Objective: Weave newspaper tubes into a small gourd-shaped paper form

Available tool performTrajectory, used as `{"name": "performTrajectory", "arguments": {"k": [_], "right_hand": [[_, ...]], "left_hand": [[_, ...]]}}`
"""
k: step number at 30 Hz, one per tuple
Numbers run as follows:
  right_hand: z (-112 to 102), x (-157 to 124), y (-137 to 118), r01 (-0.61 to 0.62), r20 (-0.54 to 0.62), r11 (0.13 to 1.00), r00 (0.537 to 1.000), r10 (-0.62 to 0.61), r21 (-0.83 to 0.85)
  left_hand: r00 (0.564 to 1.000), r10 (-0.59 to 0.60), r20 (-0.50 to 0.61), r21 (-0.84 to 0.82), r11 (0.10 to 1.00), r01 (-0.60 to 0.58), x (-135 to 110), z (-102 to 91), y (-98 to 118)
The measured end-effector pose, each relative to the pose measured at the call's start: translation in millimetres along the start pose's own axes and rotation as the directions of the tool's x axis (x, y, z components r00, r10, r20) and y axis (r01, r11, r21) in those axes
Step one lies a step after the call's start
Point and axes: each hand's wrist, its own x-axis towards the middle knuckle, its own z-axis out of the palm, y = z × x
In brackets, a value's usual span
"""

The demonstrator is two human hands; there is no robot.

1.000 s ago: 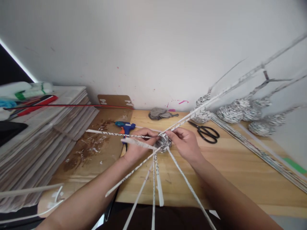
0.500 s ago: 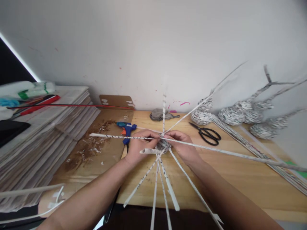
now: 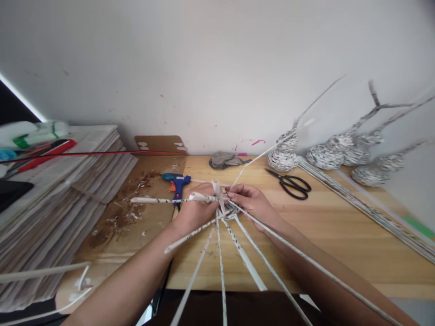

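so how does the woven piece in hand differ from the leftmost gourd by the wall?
The woven piece is held between the left hand and right hand; the gourd stands by the wall. Loose strips fan out from the woven piece; the gourd narrows to one stem. Both look woven from printed paper.

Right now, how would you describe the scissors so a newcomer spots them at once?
On the wooden tabletop, find the person's right hand. Beyond it and to the right lie the scissors, blades pointing left and away from the person. Their dark color and two looped handles set them apart from the pale woven paper shape behind.
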Motion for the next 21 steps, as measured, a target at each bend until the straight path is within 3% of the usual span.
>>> {"name": "performTrajectory", "arguments": {"k": [4, 8, 12, 21], "right_hand": [[0.2, -0.9, 0.5, -0.004, -0.001, 1.000, 1.000, 0.004, -0.020], [0.0, -1.6, -0.1, -0.029, 0.015, 0.999, 0.999, 0.030, -0.028], [0.1, -1.4, -1.0, -0.045, 0.015, 0.999, 0.999, 0.045, -0.023], [-1.3, -1.4, -2.5, -0.015, 0.094, 0.999, 0.995, 0.018, -0.033]], "left_hand": [[0.999, -0.033, 0.007, -0.003, 0.999, 0.033, 0.2, -0.1, 1.8], [0.996, 0.060, 0.067, 0.031, 0.998, -0.062, -2.3, -0.8, 4.8], [0.993, 0.073, 0.093, -0.010, 0.997, -0.072, -6.0, -1.2, 1.0], [0.994, 0.111, -0.006, 0.025, 0.994, -0.110, -1.9, -2.5, 8.7]]}}
